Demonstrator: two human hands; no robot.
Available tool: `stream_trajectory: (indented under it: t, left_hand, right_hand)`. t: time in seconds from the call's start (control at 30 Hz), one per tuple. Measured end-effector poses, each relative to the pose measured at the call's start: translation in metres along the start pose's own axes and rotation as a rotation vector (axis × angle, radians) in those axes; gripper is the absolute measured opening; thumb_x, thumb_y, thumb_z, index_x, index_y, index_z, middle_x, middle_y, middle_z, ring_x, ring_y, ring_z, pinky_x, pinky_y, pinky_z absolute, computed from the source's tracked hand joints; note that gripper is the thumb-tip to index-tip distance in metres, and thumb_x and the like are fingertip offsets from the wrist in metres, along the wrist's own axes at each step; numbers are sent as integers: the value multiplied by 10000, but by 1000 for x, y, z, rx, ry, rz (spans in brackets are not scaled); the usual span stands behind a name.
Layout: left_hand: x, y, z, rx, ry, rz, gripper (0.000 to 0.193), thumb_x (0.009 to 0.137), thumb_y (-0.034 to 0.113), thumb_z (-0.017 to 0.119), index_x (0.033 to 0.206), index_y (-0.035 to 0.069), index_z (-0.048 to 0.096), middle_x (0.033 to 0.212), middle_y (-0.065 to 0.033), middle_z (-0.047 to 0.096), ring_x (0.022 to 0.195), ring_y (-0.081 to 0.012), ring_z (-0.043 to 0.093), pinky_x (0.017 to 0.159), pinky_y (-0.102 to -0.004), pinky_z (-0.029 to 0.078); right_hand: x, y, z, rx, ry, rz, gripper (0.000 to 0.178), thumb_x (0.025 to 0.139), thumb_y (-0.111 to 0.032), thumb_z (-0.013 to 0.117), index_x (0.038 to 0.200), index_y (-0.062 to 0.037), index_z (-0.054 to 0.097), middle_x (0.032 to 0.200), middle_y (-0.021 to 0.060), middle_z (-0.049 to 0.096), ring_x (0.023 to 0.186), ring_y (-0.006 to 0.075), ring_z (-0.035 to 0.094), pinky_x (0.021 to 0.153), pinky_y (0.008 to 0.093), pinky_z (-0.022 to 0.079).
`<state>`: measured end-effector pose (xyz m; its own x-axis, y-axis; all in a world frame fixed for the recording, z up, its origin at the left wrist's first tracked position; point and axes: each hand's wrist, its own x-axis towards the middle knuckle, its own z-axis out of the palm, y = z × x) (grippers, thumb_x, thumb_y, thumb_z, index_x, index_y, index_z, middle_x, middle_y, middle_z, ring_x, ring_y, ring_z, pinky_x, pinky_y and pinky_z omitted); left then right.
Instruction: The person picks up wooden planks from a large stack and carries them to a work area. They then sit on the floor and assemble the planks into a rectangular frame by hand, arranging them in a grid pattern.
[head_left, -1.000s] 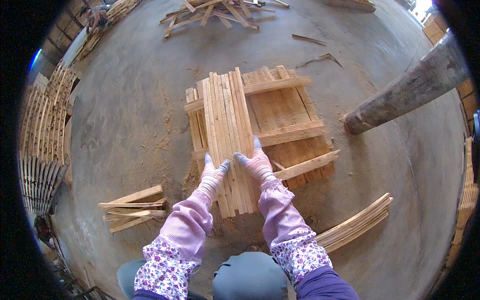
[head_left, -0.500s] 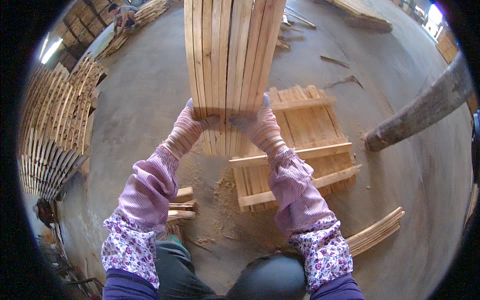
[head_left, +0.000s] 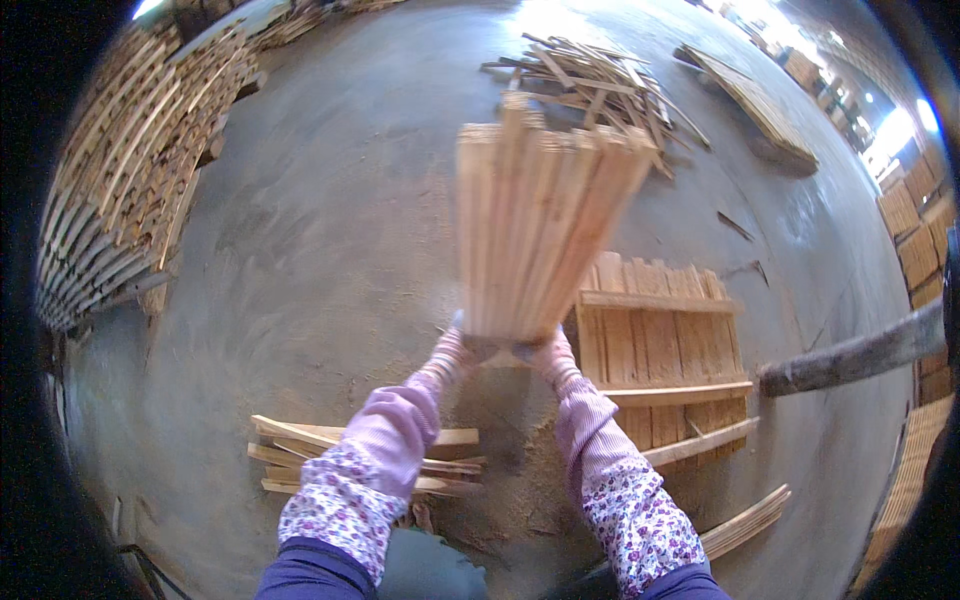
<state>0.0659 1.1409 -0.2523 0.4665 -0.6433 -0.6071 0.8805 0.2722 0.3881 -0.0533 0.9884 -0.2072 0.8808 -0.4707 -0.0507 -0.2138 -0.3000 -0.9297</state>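
Observation:
A bundle of long wooden slats [head_left: 535, 225] stands out in front of me, gripped at its near end and blurred by motion. One slat pokes out past the others at the far end. My left hand [head_left: 460, 350], in a striped knit glove, is closed on the bundle's left side. On its right side my right hand [head_left: 552, 358], gloved alike, is closed too. The fingers are partly hidden by the wood. Just right of the bundle lies a wooden pallet-like panel [head_left: 660, 345] of boards with crosspieces.
Loose slats [head_left: 290, 455] lie by my left forearm, and a short stack of slats [head_left: 745, 522] by my right. Scrap wood [head_left: 600, 80] is heaped farther off. A dark beam [head_left: 850, 355] juts in from the right. Stacked slats [head_left: 150, 160] rise at the left.
The slat bundle has moved outward from me and somewhat to the right, with both hands still on it. My view has shifted, bringing the scrap heap and more left-side slats into sight.

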Motion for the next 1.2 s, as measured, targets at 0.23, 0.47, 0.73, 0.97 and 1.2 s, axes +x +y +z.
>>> stream_trajectory:
  t: [0.23, 0.47, 0.73, 0.97, 1.2]
  left_hand:
    - [19, 43, -91, 471, -108, 708, 803, 852, 583, 654, 1433, 83, 415, 1357, -153, 547, 1227, -308, 544, 968, -480, 530]
    - [-37, 142, -124, 615, 244, 434, 1071, 762, 253, 863, 1556, 92, 162, 1409, -147, 521, 1266, -232, 511, 1086, -367, 424]
    - [-21, 213, -179, 1610, 709, 59, 1006, 792, 634, 703, 1531, 91, 289, 1413, -258, 466, 1289, -405, 500, 1086, -454, 416]
    - [-22, 126, -126, 1742, 812, 396, 1120, 762, 755, 632, 1591, 262, 64, 1588, -305, 142, 1466, -458, 189, 1150, -601, 217]
    - [-17, 114, -45, 1916, 924, -75, 1235, 598, 603, 862, 1563, 432, 110, 1654, -145, -48, 1488, -489, 3, 1122, -714, 210]
  right_hand:
    - [49, -43, 87, 136, -70, 96, 882, 671, -14, 850, 1414, -100, 383, 1276, 100, 598, 1166, 235, 575, 1001, 373, 494]
    - [90, -41, 204, 276, -113, 285, 850, 704, -10, 791, 1410, -88, 323, 1235, 124, 603, 1120, 255, 593, 966, 382, 488]
    - [120, -50, 265, -566, -259, 452, 831, 774, -447, 780, 1439, -117, 407, 1380, 271, 512, 1292, 388, 512, 1054, 461, 437]
    - [110, -28, 223, -325, -310, 381, 761, 833, -277, 765, 1436, -15, 382, 1358, 223, 555, 1225, 328, 543, 1053, 348, 433]
    - [22, 20, 99, -261, 174, 0, 594, 798, -38, 596, 1383, -27, 495, 1248, 226, 603, 1146, 369, 580, 1010, 397, 460]
